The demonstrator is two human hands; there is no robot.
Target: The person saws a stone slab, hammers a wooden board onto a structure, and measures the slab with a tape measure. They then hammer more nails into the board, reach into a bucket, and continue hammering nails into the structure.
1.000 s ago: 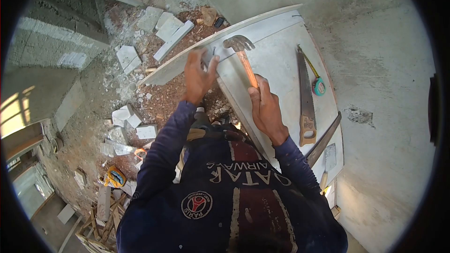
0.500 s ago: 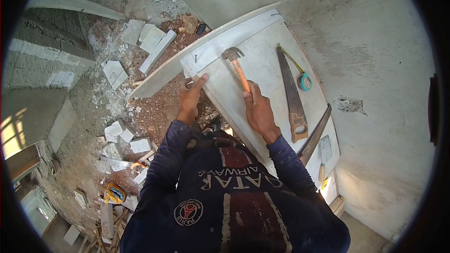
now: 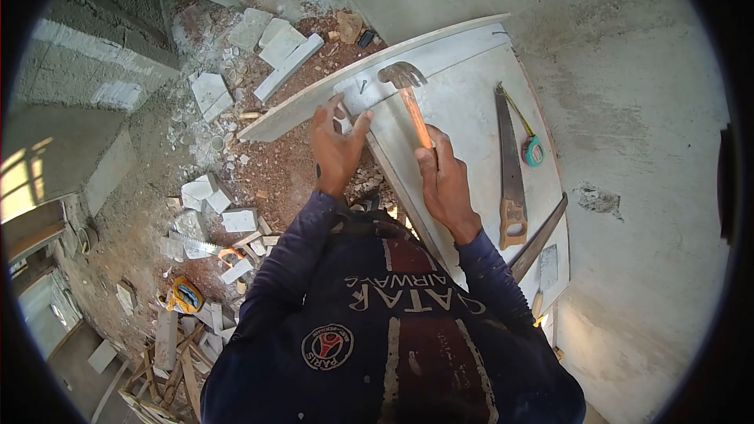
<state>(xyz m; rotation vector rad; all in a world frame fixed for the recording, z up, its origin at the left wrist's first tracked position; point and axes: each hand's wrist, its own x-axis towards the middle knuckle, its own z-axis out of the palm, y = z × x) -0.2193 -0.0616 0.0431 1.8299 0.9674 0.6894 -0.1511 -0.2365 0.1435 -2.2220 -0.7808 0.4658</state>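
Note:
My right hand (image 3: 448, 180) is wrapped round the orange handle of a claw hammer (image 3: 414, 110), whose metal head hangs over the pale board (image 3: 463, 110). At the board's near left corner is my left hand (image 3: 339, 141), thumb and fingers apart, fingertips at the edge of the white strip (image 3: 377, 86). A nail (image 3: 363, 86) stands in that strip, just beyond my left fingertips and left of the hammer head. Along the strip's far side runs a curved thin panel (image 3: 302, 112).
On the board's right part lie a handsaw (image 3: 512, 180), a teal tape measure (image 3: 533, 151), a second saw (image 3: 540, 239) and a trowel (image 3: 547, 271). A wall (image 3: 644, 149) rises at the right. Broken blocks (image 3: 289, 67) and rubble cover the floor at left.
The view has shifted, so the board appears farther right and lower. My left hand has moved up along the board's corner, its fingers more spread. The hammer stays in my right hand.

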